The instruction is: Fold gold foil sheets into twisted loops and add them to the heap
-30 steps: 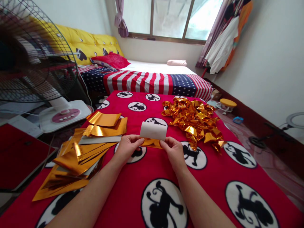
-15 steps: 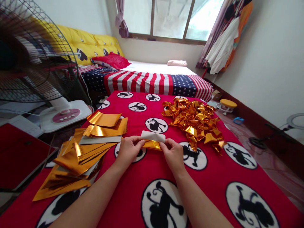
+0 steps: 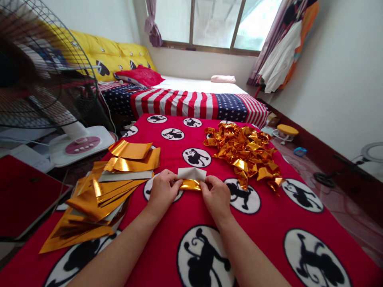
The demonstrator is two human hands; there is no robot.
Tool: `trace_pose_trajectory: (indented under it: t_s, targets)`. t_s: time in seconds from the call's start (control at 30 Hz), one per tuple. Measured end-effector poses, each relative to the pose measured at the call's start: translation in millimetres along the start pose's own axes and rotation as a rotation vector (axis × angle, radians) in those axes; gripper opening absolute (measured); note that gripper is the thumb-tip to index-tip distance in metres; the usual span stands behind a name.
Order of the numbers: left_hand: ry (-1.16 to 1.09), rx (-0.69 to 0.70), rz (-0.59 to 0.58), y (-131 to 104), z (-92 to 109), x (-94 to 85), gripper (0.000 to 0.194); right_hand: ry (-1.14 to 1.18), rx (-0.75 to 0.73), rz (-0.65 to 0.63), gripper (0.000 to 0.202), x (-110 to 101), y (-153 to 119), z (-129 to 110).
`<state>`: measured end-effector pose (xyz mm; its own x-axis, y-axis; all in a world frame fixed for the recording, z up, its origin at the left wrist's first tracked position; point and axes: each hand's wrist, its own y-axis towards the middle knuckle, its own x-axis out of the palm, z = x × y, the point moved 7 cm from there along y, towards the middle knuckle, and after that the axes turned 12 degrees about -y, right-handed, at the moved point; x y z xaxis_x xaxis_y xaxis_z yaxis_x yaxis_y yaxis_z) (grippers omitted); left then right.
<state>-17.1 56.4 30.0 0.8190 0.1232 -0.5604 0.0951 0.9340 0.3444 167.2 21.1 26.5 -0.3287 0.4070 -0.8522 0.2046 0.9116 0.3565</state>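
Observation:
A sheet of gold foil paper (image 3: 191, 184), grey-white on its back, is partly folded over, with the gold fold nearer me and the pale side beyond. My left hand (image 3: 164, 190) pinches its left end between thumb and fingers. On the right end, my right hand (image 3: 216, 195) grips it the same way. Loose gold sheets (image 3: 104, 191), some showing their grey backs, lie overlapping to the left. At the right, beyond my right hand, is a heap of folded gold foil pieces (image 3: 245, 149).
Under everything is a red cloth (image 3: 263, 239) with round black-and-white figures. A spinning fan (image 3: 44, 71) stands at the left on a white base. Behind are a bed (image 3: 185, 103) and a window. A yellow stool (image 3: 287, 130) stands at the right.
The near gold fold of the held sheet looks flatter and slightly narrower. Both hands have shifted a little, the right one slightly inward.

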Motion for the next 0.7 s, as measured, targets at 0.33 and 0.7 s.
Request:
trace_pose_trajectory:
  t_s: [0.33,0.7]
  targets:
    - [0.104,-0.008,-0.014,-3.0,4.8,4.6,0.012,-0.126,-0.034,0.007,0.009,-1.5,-2.2,-7.5]
    - [0.156,0.034,-0.032,-8.6,13.5,6.9,0.011,-0.137,0.009,0.026,0.007,-3.1,-2.0,-6.8]
